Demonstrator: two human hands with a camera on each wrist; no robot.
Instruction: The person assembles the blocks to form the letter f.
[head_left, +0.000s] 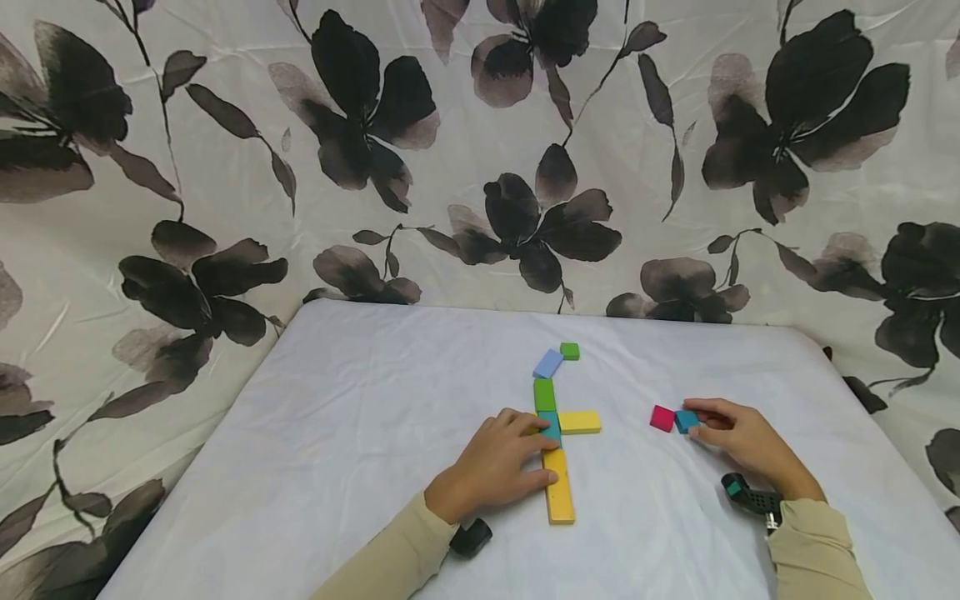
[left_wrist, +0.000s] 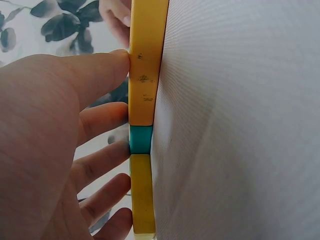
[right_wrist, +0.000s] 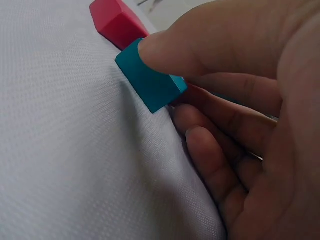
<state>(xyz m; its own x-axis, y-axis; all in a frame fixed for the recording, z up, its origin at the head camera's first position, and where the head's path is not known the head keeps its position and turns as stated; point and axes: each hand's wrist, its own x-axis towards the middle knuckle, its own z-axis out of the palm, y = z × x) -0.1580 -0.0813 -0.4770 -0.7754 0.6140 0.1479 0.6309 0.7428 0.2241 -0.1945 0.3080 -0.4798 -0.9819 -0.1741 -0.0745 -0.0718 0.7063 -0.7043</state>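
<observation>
My left hand (head_left: 498,458) rests on a row of flat blocks, its fingertips touching their tops. Under it lie a long orange-yellow block (head_left: 558,496) and a teal block (head_left: 551,423). A yellow block (left_wrist: 142,195) beyond the teal one is mostly hidden by this hand in the head view. Another yellow block (head_left: 580,422) sticks out to the right, and a green block (head_left: 543,395) continues the row at the far end. On the right, my right hand (head_left: 750,437) pinches a small blue block (right_wrist: 147,75) beside a red block (right_wrist: 116,22).
Past the green block lie a tilted light-blue block (head_left: 547,363) and a small green block (head_left: 570,351). All sit on a white cloth-covered table (head_left: 337,400), with a flowered curtain (head_left: 450,150) behind. A black device is strapped at each wrist.
</observation>
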